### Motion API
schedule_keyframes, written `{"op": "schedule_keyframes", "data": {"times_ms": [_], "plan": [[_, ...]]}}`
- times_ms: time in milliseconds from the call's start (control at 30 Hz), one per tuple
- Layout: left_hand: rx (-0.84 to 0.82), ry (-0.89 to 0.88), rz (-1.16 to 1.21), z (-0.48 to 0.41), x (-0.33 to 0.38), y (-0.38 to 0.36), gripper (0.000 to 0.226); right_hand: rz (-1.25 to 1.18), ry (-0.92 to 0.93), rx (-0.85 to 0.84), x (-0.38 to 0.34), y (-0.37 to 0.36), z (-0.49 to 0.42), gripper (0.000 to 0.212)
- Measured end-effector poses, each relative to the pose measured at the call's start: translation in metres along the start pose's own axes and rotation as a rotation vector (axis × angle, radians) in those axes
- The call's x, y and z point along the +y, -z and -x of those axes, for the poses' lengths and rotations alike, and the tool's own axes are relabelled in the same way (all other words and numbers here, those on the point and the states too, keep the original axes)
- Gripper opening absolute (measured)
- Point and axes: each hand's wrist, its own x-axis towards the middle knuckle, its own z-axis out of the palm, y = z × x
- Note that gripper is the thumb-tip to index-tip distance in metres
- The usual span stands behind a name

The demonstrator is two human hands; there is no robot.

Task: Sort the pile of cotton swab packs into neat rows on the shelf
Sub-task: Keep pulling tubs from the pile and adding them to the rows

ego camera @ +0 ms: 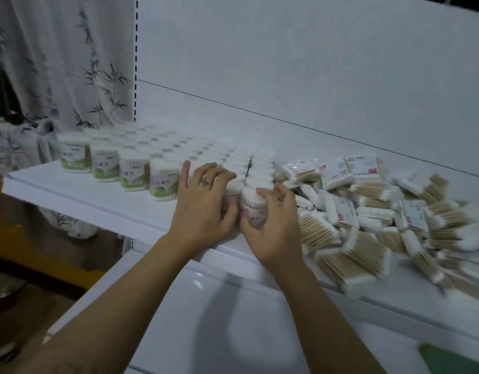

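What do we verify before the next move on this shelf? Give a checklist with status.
1. Left hand grips left tub: ok.
2. Right hand grips right tub: ok.
3. Both tubs upright, side by side, at front of tub rows: ok.
4. Held tubs flush with front row: cannot tell, hands cover them.
5. Pile of flat packs sorted: not ok, loose heap at right.
6. Bare shelf along front edge: ok.

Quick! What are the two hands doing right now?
Left hand: grips a tub of swabs in the front row.
Right hand: grips the neighbouring tub, right beside it.
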Motion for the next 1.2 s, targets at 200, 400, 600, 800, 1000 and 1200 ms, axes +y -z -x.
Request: {"op": "schedule_keyframes", "data": {"times_ms": [200,400,600,800,1000,1200], "plan": [[-0.056,-0.021,-0.033,0.006,0.001,-0.003,0.054,-0.158,-0.069,-0.124,0.012,-0.004,0.003,0.09],[-0.1,-0.007,-0.09,0.006,-0.001,-0.003,0.054,-0.294,-0.175,-0.173,0.023,-0.005,-0.004,0.105],[-0.093,0.0,-0.075,0.005,0.0,0.0,0.058,-0.285,-0.18,-0.184,0.026,-0.01,-0.004,0.107],[-0.102,0.016,-0.116,0.005,0.002,0.001,0.05,-0.324,-0.193,-0.184,0.027,-0.005,-0.003,0.103],[-0.133,-0.003,-0.161,0.005,0.002,0.002,0.039,-0.438,-0.225,-0.193,0.03,-0.006,-0.005,0.091],[-0.138,-0.014,-0.163,0.005,0.002,0.0,0.038,-0.389,-0.222,-0.152,0.034,-0.01,-0.005,0.078]]}}
